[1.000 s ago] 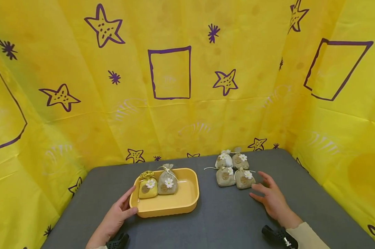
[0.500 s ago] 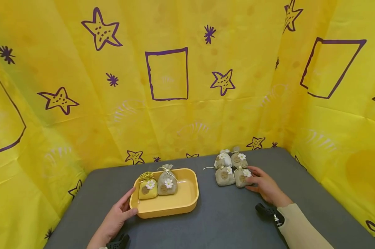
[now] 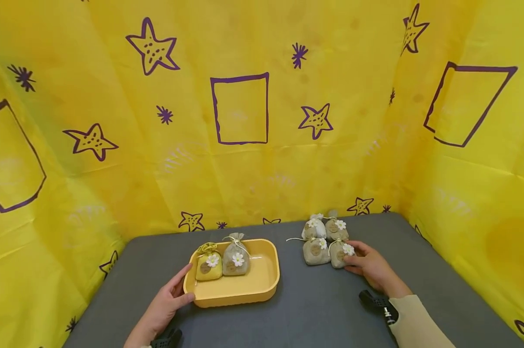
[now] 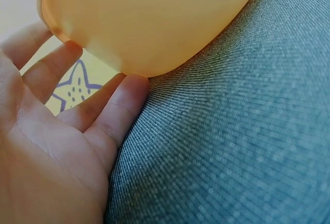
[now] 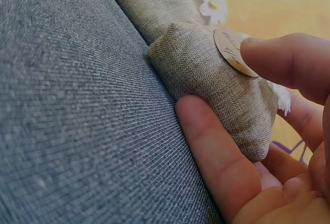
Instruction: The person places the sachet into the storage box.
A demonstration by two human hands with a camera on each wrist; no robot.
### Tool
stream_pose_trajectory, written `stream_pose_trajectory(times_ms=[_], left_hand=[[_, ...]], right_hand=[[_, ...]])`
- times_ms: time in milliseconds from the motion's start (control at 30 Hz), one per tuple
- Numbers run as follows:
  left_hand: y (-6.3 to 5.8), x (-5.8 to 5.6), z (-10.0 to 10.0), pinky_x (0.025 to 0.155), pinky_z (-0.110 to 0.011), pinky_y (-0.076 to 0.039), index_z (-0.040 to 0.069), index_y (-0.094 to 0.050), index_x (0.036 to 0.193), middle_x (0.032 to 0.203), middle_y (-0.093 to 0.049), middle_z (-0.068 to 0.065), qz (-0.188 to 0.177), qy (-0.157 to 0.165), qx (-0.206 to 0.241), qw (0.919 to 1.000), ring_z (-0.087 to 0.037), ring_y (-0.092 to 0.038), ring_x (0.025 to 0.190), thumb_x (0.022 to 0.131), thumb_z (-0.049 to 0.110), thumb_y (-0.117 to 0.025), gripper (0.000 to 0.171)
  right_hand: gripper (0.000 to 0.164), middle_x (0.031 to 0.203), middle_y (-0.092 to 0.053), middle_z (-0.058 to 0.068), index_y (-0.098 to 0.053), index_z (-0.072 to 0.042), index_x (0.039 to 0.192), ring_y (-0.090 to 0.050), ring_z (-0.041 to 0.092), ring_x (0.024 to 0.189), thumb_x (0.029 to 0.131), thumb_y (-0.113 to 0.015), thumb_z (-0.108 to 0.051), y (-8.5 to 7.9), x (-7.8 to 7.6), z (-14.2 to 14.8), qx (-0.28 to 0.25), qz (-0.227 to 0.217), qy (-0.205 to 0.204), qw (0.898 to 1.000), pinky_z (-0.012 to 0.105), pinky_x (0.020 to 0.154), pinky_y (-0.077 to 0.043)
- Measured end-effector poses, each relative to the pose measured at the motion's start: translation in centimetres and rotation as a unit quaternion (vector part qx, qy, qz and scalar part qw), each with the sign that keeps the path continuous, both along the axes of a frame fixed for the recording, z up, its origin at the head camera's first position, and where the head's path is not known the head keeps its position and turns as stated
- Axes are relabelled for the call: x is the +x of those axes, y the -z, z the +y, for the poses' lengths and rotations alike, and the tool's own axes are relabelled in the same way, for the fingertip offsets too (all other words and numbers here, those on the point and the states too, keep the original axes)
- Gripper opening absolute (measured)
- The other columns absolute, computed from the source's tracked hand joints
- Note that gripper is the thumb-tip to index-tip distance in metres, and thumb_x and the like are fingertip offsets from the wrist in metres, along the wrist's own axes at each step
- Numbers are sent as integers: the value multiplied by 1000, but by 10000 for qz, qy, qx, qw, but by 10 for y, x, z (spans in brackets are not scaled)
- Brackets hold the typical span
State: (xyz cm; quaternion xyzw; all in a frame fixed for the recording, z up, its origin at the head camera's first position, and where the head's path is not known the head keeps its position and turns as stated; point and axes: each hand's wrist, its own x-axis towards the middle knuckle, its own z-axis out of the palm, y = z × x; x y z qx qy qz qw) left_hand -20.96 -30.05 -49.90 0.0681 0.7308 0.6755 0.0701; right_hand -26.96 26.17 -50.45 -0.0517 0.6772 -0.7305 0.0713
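One pinched sachet, neck away; tray long axis crosswise.

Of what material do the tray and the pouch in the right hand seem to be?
Tray: probably smooth plastic or silicone, softly shiny; its colour is even, its corners rounded. Pouch: matte woven cloth, perhaps linen; crossing threads show.

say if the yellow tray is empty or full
Neither, only partly filled: a yellow pouch and a grey pouch stand in the yellow tray, leaving part of it bare.
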Motion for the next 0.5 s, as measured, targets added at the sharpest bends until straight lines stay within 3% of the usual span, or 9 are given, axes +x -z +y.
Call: stream_pose_trajectory(times_ms=[133, 333, 500], left_hand=[[2, -2, 1, 99, -16, -36, 4, -20, 159, 164, -9, -17, -79, 100, -1, 9999, -27, -11, 147, 99, 4, -62, 74], [-1, -3, -1, 99, -15, -36, 4, -21, 159, 163, -10, -17, -48, 48, -17, 10000, -25, -13, 146, 99, 6, -63, 73], [0, -2, -4, 99, -15, -37, 3, -20, 159, 163, -9, -18, -100, 129, 42, 9999, 0, -28, 137, 99, 5, -62, 73]], right_hand=[[51, 118, -55, 8, -40, 11, 138, -61, 19, 99, 94, -64, 2, 4, 2, 3, -149, 26, 93, 9998, 44, 85, -54], [47, 115, -56, 10, -42, 12, 135, -62, 21, 98, 94, -64, 4, 5, -3, 3, -275, 155, 102, 9995, 44, 83, -55], [44, 113, -56, 9, -44, 11, 132, -62, 20, 96, 94, -64, 4, 5, -4, 2, -239, 74, 96, 9996, 44, 82, -56]])
